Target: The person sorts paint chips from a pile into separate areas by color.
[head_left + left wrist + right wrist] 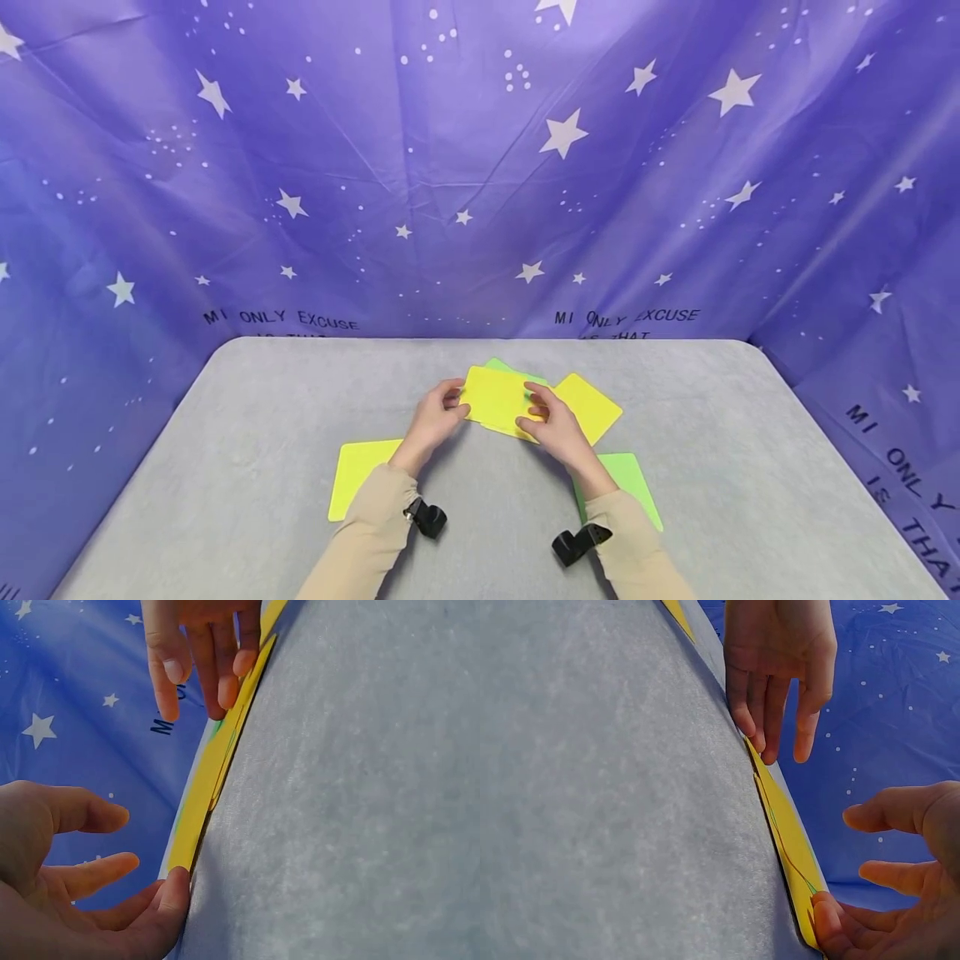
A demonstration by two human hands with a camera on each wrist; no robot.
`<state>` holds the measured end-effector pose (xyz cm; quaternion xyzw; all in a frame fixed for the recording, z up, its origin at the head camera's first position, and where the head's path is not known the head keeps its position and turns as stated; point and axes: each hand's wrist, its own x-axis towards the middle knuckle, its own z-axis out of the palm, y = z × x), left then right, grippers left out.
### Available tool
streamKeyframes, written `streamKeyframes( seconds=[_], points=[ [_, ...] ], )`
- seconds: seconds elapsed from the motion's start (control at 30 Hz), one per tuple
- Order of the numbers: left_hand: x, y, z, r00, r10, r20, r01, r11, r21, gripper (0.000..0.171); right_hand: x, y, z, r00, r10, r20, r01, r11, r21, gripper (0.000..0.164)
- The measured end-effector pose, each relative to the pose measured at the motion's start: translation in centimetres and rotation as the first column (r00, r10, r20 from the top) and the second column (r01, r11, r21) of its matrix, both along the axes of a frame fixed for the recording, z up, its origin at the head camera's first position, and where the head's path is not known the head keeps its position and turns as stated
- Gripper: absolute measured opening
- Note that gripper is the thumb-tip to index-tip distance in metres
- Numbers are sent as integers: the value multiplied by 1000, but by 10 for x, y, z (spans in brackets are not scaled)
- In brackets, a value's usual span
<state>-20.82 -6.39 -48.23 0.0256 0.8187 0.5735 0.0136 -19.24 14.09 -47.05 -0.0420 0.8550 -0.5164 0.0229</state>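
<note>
Top yellow card (497,396): it is lying between two hands near the back of the grey table (247,442), with a lower yellow card (512,430) peeking out underneath.
Left hand (438,414): it is keeping its fingers loosely apart and touching the pile's left end.
Right hand (555,427): its fingers are curving loosely apart too, touching the right end.
Cards nearby: a back green card (498,364) is poking out behind; a tilted yellow card (591,407) is lying at the right.
In the way: the left arm is covering part of a near yellow card (360,471); the right arm is covering part of a near green card (633,483).
Around: a purple star cloth (465,100) is hanging behind; black wrist cameras (430,520) are sitting on both sleeves (363,533).
Head view: it is showing the cards' wide faces.
Wrist views: they are showing thin edges, with a slim gap and some green between yellow cards.
</note>
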Motion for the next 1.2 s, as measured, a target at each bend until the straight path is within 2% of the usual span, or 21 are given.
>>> streamKeyframes(
  seconds=[0.13,0.3,0.53,0.67,0.83,1.0,1.2],
  points=[
    [3,1,0,999,-20,49,16,997,79,48,-1,-1,0,1000,16,8,-16,1000,-2,61],
    [8,2,-1,994,-48,100,27,979,201,49,1,-2,1,999,18,31,-17,999,-32,64],
    [14,4,-2,992,-61,110,27,956,293,49,4,-1,1,998,-7,57,12,996,-89,63],
    [18,5,-1,990,-56,132,7,940,342,48,6,0,0,998,-17,63,23,994,-103,61],
    [22,7,-1,985,-42,167,-31,909,416,45,10,0,1,995,-45,88,56,991,-122,58],
    [25,9,-1,982,-47,182,-40,895,444,44,14,0,2,993,-57,99,73,984,-162,56],
    [28,9,-5,985,-56,164,-17,912,411,45,17,1,-1,994,-40,101,60,978,-200,51]
  ],
)
